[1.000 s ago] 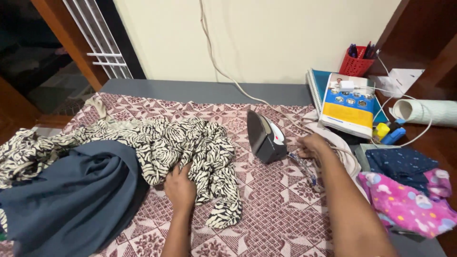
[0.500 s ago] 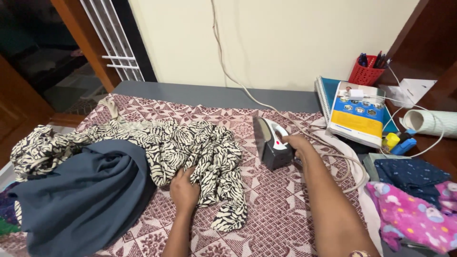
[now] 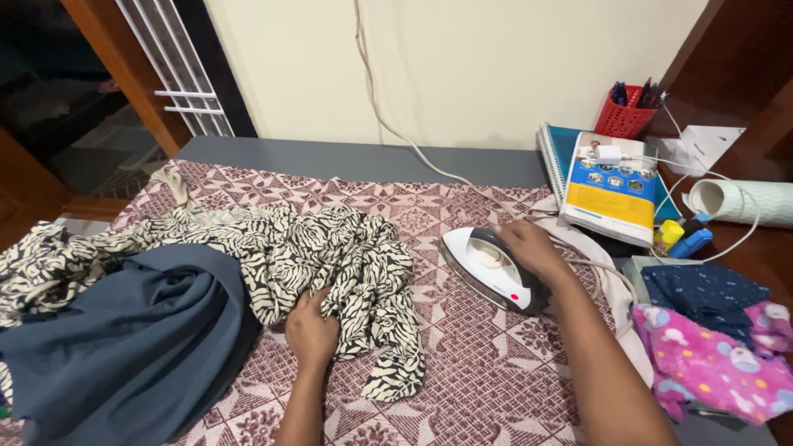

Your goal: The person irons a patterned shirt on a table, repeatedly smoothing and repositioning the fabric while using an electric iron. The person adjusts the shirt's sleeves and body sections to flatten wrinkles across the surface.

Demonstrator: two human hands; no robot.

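My left hand (image 3: 312, 330) presses down on a crumpled black-and-white patterned garment (image 3: 273, 256) and grips a fold of it. The garment lies across a maroon patterned cloth (image 3: 487, 363) that covers the table. My right hand (image 3: 529, 248) is closed around the handle of a white and black clothes iron (image 3: 487, 268), which sits tilted on the cloth just right of the garment. The iron's cord (image 3: 396, 140) runs up the wall behind.
A dark blue cloth (image 3: 116, 347) is heaped at the left. Folded pink and navy clothes (image 3: 710, 355) lie at the right edge. Books (image 3: 611, 182), a red pen holder (image 3: 621, 120), a rolled sheet (image 3: 743, 202) and a charger cable sit at the back right.
My right hand has moved from the cloth right of the iron onto its handle, and the iron now leans flatter. My left hand stays on the garment.
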